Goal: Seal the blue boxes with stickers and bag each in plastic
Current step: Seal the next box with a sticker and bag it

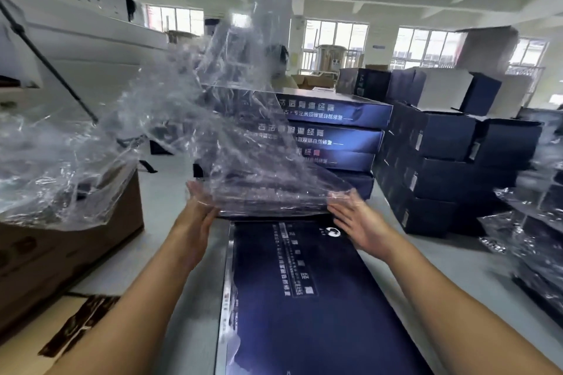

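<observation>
1. The left hand (199,213) and right hand (356,224) are held apart, fingers straight, each against one side of the mouth of a clear plastic bag (231,131). Whether either thumb pinches the film cannot be told.
2. The bag's mouth sits at the far end of a long blue box (307,307), which lies flat on the grey table (426,259) between the forearms; the rest of the bag billows upward.
3. Just beyond stands a stack of blue boxes (341,134).
4. To the right are dark cartons (441,161) and bagged boxes (536,240).
5. On the left, a cardboard box (61,253) holds loose plastic film (45,167).
</observation>
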